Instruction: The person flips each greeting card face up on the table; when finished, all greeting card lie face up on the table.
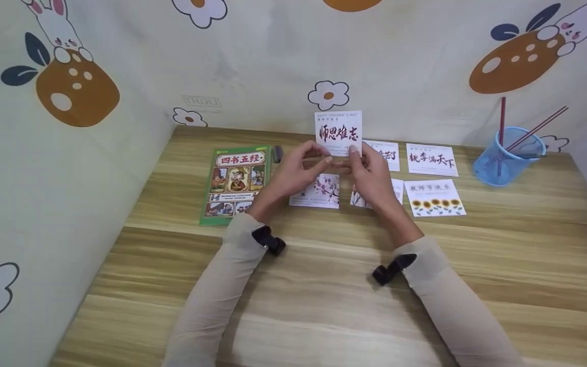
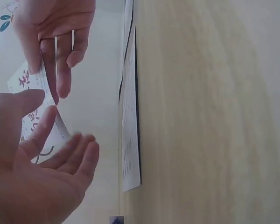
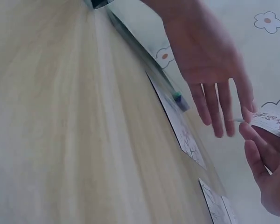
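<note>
My right hand point(image 1: 372, 171) pinches a white square card point(image 1: 339, 127) with dark red Chinese characters, holding it upright above the table. The right thumb lies on its front near the lower right corner. My left hand point(image 1: 301, 171) is at the card's lower left corner; in the left wrist view its thumb and index finger overlap the card, with a gap between their tips and the other fingers loosely extended. Beneath the hands lies a pink blossom card point(image 1: 324, 192). Another blossom card point(image 1: 398, 191) is partly hidden by the right hand.
Right of the hands lie a card with red characters point(image 1: 431, 159), a sunflower card point(image 1: 435, 199) and a partly covered card point(image 1: 388, 153). A green book point(image 1: 235, 178) lies left. The blue mesh cup point(image 1: 502, 158) with red sticks stands at the right, near the patterned wall.
</note>
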### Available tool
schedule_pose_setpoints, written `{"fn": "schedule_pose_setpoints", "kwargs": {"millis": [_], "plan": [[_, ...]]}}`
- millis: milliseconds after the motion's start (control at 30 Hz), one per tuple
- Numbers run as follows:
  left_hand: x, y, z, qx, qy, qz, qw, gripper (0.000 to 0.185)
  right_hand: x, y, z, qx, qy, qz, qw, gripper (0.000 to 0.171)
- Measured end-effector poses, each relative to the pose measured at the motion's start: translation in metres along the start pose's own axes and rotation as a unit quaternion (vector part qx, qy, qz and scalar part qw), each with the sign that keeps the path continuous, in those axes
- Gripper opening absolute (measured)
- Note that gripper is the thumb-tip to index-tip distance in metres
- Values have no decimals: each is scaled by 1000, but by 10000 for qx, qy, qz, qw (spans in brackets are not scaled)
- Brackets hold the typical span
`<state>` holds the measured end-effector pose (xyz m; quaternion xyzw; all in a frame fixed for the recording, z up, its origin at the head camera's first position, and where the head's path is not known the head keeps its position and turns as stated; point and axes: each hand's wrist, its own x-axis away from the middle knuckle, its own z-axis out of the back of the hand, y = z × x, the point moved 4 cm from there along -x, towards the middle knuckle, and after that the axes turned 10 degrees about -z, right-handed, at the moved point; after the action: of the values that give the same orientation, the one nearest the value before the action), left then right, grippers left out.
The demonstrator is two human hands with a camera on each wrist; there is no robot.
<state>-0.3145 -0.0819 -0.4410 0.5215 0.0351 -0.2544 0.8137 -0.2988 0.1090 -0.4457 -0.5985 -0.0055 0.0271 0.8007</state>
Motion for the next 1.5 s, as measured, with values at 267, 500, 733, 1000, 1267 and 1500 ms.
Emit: {"fn": "schedule_pose_setpoints", "kwargs": {"millis": [267, 500, 733, 1000, 1267, 1500], "plan": [[1, -4, 5, -315, 408, 202, 9985, 23, -3, -3, -1, 83, 322, 179, 9993, 61], [2, -6, 6, -514, 378, 436, 9970, 27, -3, 1, -3, 849, 337, 362, 9952, 53], [4, -9, 5, -860, 207, 883, 9922, 43, -4, 8, -3, 1570, 182, 211, 9872, 53], [4, -8, 6, -665, 344, 909, 9930, 33, -2, 10, -7, 1952, -182, 319, 9801, 57], [4, -11, 6, -1363, -115, 964, 9859, 49, 2, 16, -15, 2817, -716, 275, 9564, 62], [4, -9, 3, -1877, -454, 829, 9777, 53, 6, 18, -19, 3260, -1076, 364, 9385, 66]]}}
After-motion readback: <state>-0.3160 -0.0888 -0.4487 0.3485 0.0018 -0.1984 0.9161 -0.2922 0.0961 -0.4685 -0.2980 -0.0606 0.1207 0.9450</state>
